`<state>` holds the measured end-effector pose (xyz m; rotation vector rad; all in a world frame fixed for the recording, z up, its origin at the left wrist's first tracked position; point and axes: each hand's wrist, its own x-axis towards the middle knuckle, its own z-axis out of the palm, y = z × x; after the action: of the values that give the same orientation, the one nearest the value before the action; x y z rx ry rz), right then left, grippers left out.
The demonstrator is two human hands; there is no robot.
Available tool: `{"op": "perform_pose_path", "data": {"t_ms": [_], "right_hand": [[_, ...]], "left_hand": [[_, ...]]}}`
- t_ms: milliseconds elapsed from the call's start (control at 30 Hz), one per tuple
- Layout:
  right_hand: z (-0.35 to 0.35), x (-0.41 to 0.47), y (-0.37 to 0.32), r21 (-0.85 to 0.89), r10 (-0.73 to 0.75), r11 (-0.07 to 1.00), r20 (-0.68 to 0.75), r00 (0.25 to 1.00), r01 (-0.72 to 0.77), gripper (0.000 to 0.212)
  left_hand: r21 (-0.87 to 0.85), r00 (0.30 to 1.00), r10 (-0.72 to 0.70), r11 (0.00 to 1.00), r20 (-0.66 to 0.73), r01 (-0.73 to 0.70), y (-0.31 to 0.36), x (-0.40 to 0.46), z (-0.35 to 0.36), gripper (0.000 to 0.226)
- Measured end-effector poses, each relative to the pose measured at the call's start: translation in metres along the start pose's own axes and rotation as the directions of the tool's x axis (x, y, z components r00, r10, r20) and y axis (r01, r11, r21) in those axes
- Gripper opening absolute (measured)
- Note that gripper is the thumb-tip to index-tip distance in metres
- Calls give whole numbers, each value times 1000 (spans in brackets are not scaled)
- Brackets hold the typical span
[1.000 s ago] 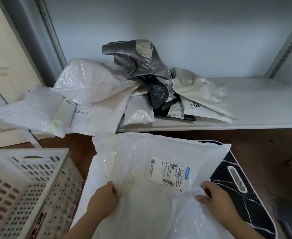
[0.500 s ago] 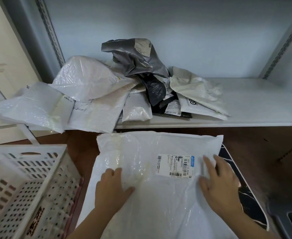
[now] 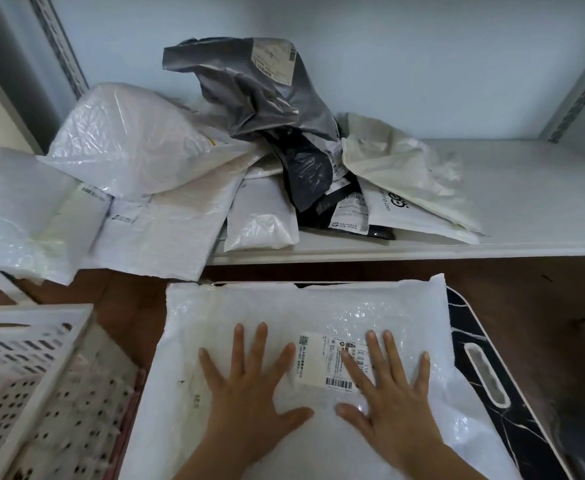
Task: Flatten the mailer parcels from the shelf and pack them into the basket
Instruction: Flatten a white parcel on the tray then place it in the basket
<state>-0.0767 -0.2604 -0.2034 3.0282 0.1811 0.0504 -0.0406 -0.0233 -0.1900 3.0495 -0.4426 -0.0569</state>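
1. My left hand (image 3: pixel 249 386) lies flat on the white bubble mailer (image 3: pixel 305 341), palm down and fingers spread wide and straight, gripping nothing.
2. My right hand (image 3: pixel 388 393) lies beside it at 3 o'clock, also flat with fingers fanned, pressing on the same mailer; its fingers cover the right part of the shipping label (image 3: pixel 329 362).
3. The label sits between my two hands, its barcode edge toward me.
4. The mailer is spread over a black marbled board (image 3: pixel 485 344), whose white-rimmed handle slot shows at 3 o'clock from my right hand.
5. The white perforated basket (image 3: pixel 42 375) stands at 9 o'clock from my left hand, just beside the mailer's left edge; what is in it I cannot tell.
6. At 12 o'clock, above the mailer, the white shelf (image 3: pixel 526 202) carries a heap of parcels.
7. In that heap, a crumpled grey mailer (image 3: pixel 256 95) stands tallest, with a paper label near its top.
8. A puffy white mailer (image 3: pixel 128 140) lies at 9 o'clock from the grey one, and flatter white bags below it overhang the shelf's front edge.
9. A cream bag (image 3: pixel 398 168) lies at 4 o'clock from the grey mailer, resting on the shelf.
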Motion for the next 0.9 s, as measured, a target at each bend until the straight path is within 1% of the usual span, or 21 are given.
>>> {"op": "perform_pose_path", "data": {"t_ms": [333, 500, 600, 900], "right_hand": [[24, 21, 6, 25, 31, 999, 13, 999, -32, 78], [23, 23, 5, 25, 20, 999, 18, 1000, -20, 78], [25, 25, 6, 24, 20, 1000, -10, 1000, -19, 78], [29, 26, 6, -5, 2, 1000, -19, 1000, -2, 74]], "left_hand": [[-53, 998, -53, 997, 25, 54, -1, 14, 10, 96], [-33, 999, -55, 998, 5, 55, -2, 17, 14, 92], [-33, 999, -50, 998, 0, 50, -2, 18, 18, 92], [-3, 999, -47, 999, 13, 47, -2, 21, 20, 88]]}}
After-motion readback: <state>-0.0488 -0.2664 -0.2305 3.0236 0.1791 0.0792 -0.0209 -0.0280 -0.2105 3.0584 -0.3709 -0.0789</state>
